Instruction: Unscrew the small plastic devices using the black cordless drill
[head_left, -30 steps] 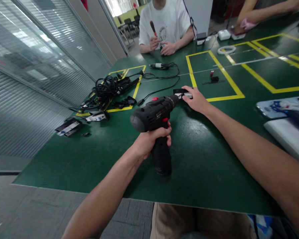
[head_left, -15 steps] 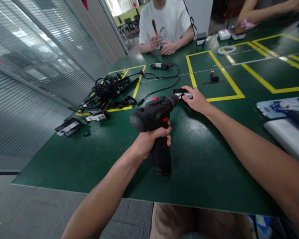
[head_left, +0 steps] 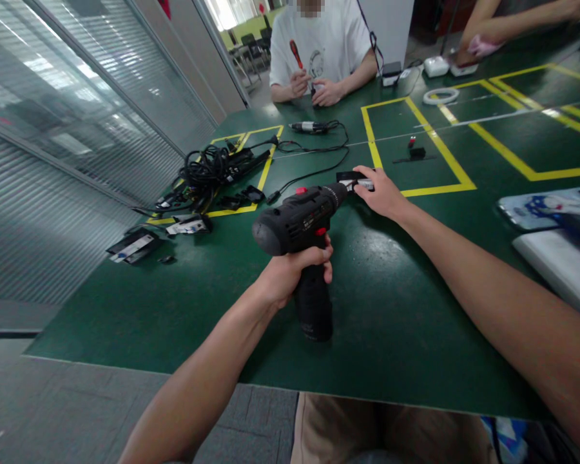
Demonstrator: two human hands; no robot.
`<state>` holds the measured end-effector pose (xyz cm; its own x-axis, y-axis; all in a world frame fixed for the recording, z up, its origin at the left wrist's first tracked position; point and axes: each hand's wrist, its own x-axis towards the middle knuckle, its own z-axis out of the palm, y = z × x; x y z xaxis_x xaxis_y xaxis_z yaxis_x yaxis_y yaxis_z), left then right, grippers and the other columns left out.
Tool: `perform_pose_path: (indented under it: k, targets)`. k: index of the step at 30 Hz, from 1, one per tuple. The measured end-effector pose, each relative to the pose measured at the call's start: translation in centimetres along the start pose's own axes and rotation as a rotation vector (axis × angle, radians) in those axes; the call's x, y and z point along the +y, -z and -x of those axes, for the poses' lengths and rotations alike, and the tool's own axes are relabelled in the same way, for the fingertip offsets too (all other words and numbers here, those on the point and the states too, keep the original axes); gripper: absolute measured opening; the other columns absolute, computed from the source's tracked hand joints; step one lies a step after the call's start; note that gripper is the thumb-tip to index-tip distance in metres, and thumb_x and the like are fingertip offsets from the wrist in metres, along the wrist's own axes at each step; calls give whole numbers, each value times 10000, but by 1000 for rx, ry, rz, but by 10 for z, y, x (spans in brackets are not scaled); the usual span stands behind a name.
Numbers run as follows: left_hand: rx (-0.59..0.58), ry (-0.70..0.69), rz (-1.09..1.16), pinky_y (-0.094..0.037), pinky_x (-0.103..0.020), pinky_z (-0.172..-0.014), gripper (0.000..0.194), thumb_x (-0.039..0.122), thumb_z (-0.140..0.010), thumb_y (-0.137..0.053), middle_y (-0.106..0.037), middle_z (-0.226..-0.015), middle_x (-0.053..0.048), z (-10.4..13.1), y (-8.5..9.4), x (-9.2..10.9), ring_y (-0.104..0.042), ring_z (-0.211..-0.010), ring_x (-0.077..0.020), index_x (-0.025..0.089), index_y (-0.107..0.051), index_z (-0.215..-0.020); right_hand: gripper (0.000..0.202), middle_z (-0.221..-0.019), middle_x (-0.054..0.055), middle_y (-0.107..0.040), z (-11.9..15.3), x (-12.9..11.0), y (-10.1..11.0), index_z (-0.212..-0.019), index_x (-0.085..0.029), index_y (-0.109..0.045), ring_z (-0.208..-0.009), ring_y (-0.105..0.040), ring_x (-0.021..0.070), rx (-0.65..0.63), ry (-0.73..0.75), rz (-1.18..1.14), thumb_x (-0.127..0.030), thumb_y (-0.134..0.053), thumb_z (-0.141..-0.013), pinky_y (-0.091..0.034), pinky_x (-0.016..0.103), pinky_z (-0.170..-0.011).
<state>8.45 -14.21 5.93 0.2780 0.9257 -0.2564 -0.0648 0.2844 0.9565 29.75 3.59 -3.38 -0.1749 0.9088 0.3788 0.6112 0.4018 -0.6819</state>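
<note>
A black cordless drill (head_left: 299,222) with red buttons is gripped by my left hand (head_left: 302,270), its fingers wrapped round the handle. The drill's chuck points away toward a small black and silver part (head_left: 348,178) on the green table (head_left: 396,309). My right hand (head_left: 377,193) holds this part at its right side, thumb and fingers pressed against it. The drill's tip meets or nearly meets the part; the exact contact is too small to tell.
Tangled black cables (head_left: 212,167) and black parts lie at the left. A corded tool (head_left: 309,127) lies beyond the drill. Across the table a person (head_left: 319,51) holds a red screwdriver (head_left: 296,54). A phone (head_left: 546,209) and a white box (head_left: 555,264) are at the right.
The red screwdriver in the other person's hand has tilted to the left. My two hands, the drill and the small part are practically unmoved.
</note>
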Motion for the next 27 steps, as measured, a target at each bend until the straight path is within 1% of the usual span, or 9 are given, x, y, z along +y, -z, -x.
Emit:
perform_pose_path:
  k: [5, 9, 16, 23, 27]
  targets:
    - [0, 1, 12, -451, -249, -567, 254, 227, -694, -671, -591, -734, 11, 0, 0, 0, -570, -529, -90, 141, -571, -911, 512, -1243, 145, -573, 0, 0, 0, -1371, -202, -583, -1124, -601, 325, 6, 12, 8, -305, -576, -869, -446, 508, -1041]
    - [-1, 5, 35, -455, -252, -561, 276, 226, -683, -681, -589, -763, 8, 0, 0, 0, -571, -530, -89, 141, -569, -920, 509, -1243, 134, -575, 0, 1, 0, -1368, -222, -584, -1113, -608, 327, 4, -1, 7, -304, -580, -866, -455, 516, -1028]
    - [1, -2, 8, -455, -248, -561, 269, 236, -693, -668, -590, -722, 5, 0, 0, 0, -566, -530, -95, 143, -573, -926, 512, -1246, 137, -567, 1, 0, 1, -1373, -227, -578, -1169, -584, 333, 3, 6, 6, -303, -577, -867, -458, 513, -1030]
    - [12, -4, -7, -460, -250, -566, 266, 240, -688, -662, -596, -707, 1, 0, -1, 0, -564, -523, -95, 140, -574, -919, 508, -1235, 130, -569, 2, -1, 1, -1371, -232, -579, -1117, -605, 331, 0, -1, 4, -320, -572, -870, -452, 520, -1033]
    - [4, -5, 0, -447, -242, -556, 274, 247, -693, -673, -594, -696, 4, 0, 0, -1, -562, -521, -95, 141, -578, -926, 520, -1234, 136, -566, 1, 0, 1, -1374, -212, -581, -1133, -601, 327, 5, 1, 4, -308, -576, -863, -445, 500, -1048]
